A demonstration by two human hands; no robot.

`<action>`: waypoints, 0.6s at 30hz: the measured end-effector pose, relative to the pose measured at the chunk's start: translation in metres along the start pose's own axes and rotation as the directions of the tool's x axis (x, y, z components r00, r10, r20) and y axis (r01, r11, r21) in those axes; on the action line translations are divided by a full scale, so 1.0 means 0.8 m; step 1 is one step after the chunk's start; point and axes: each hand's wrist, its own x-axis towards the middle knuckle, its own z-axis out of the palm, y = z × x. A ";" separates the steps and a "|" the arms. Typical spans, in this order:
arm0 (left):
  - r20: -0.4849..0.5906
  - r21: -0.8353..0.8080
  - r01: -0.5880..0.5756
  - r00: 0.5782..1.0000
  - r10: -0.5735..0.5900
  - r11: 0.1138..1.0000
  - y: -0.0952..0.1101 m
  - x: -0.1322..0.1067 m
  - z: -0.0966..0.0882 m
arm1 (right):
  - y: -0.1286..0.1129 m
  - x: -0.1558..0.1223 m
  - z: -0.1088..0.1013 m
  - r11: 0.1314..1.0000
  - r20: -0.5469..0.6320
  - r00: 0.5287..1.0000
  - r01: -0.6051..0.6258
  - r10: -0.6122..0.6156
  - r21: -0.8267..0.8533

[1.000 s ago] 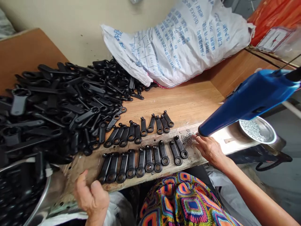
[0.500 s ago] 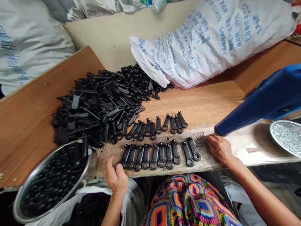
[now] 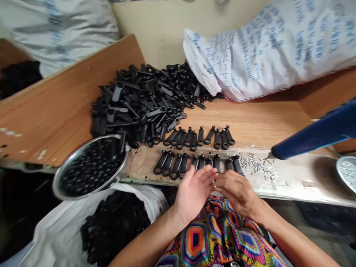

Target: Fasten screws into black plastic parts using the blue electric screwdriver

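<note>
My left hand (image 3: pixel 191 194) is turned palm up with its fingers stretched out, just in front of the near row of black plastic levers (image 3: pixel 175 167). Right beside it, my right hand (image 3: pixel 236 193) has its fingers pinched together by the left fingertips; a tiny pale spot shows there, too small to name. Both hands cover the lower ends of some levers. A second row of black levers (image 3: pixel 200 136) lies farther back. Small loose screws (image 3: pixel 257 165) are scattered right of the near row, under the tip of a blue powered screwdriver (image 3: pixel 314 129).
A large heap of black levers (image 3: pixel 144 100) lies at the back left. A metal bowl (image 3: pixel 57 181) of black round parts stands at the left edge, above an open white sack (image 3: pixel 52 226). A screw-filled dish (image 3: pixel 345 174) sits far right; a printed sack (image 3: pixel 250 63) lies behind.
My right hand has left the screws and come to the middle, meeting my left hand, which moved right. The screws are now more spread out. The view has shifted left.
</note>
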 end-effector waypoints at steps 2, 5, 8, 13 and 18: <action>0.069 -0.140 0.067 0.996 -0.057 0.988 -0.004 0.007 -0.008 | -0.012 0.025 0.021 0.985 0.143 0.979 0.155 -0.143 -0.073; 0.159 -0.233 0.009 0.987 0.028 0.973 0.003 0.007 -0.029 | -0.012 0.056 0.043 0.944 0.334 0.919 0.281 -0.212 -0.174; 0.178 -0.307 -0.057 0.977 0.116 0.950 0.020 0.002 -0.044 | -0.004 0.084 0.052 0.933 0.382 0.883 0.339 -0.272 -0.120; 0.168 -0.445 -0.090 0.969 0.182 0.891 0.051 0.002 -0.056 | 0.006 0.130 0.054 0.958 0.369 0.889 0.212 -0.272 0.194; 0.167 -0.424 -0.163 0.953 0.253 0.891 0.079 -0.002 -0.073 | 0.033 0.160 0.044 0.992 0.291 0.953 0.047 -0.079 0.117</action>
